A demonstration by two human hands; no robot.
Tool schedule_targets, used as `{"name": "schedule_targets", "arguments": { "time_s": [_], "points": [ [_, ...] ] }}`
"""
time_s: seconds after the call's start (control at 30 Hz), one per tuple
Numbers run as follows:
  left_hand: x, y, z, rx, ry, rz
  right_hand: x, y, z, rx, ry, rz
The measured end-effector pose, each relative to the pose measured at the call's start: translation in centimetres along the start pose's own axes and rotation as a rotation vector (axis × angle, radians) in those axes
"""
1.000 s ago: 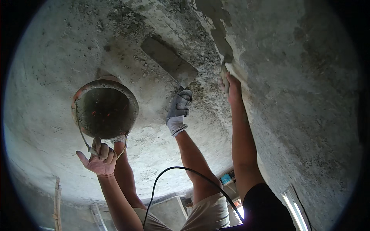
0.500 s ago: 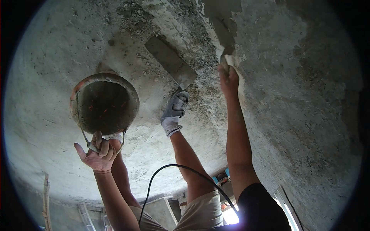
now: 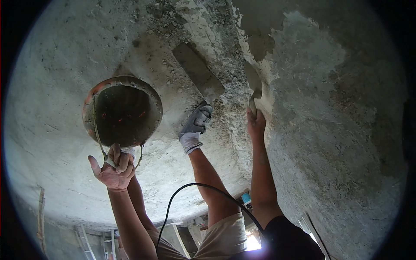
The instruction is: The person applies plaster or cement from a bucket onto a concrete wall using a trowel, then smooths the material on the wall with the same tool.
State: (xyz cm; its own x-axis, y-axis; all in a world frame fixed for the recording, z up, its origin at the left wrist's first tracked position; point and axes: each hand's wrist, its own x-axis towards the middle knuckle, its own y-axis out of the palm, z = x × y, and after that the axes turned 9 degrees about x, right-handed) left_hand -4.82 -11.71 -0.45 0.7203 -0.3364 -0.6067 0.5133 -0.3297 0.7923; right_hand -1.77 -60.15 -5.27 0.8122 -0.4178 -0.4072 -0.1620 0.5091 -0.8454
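A black cable loops up close in front of the legs. It is good to mind it so that no arm catches on it.

Next comes the left hand. Its fingers curl round the handle of the bucket, and its thumb sticks out to the side. The bucket hangs tipped, with its mouth facing up this way. It is too dark inside to tell how full it is. Wrapping the thumb round too would give a safer hold, and a steady bucket spills less.

The right hand is closed round the handle of the trowel. The trowel points away, low down by the wall. I cannot tell if the blade touches it. To spread well, the blade should lie nearly flat and slide with a soft, even push. A steep blade may dig in and leave lines.

A bit farther on is a foot in a grey shoe and white sock. A long flat plate lies on the floor just past the toes, so small, careful steps are best.

Farthest off, crumbs lie near the wall. Sweeping them away would help stop grit getting into the wet mix. Higher up, a dark patch looks damp.
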Motion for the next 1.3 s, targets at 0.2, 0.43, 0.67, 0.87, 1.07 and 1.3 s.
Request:
{"name": "schedule_targets", "arguments": {
  "time_s": [0.2, 0.43, 0.67, 0.87, 1.07, 1.3],
  "points": [
    [-0.1, 0.1, -0.3, 0.017, -0.016, -0.017, 10.2, 0.5, 5.8, 0.254, -0.06, 0.036],
    [-0.4, 0.2, -0.6, -0.022, 0.049, -0.005, 8.1, 2.5, 4.6, 0.006, 0.107, 0.056],
    [-1.4, -0.9, -0.9, -0.036, 0.084, -0.021, 7.3, -0.5, 8.5, -0.168, -0.051, 0.108],
    [-2.2, -1.1, -1.4, -0.008, 0.116, -0.066, 17.1, 1.7, 15.0, -0.037, -0.068, 0.153],
    [-3.0, -1.1, -1.9, -0.033, 0.166, -0.127, 15.3, 2.1, 12.4, -0.002, 0.192, 0.166],
    [-4.1, -2.2, -2.4, -0.106, 0.206, -0.171, 8.5, -1.2, 13.7, 0.11, 0.317, 0.233]
  ]
}}
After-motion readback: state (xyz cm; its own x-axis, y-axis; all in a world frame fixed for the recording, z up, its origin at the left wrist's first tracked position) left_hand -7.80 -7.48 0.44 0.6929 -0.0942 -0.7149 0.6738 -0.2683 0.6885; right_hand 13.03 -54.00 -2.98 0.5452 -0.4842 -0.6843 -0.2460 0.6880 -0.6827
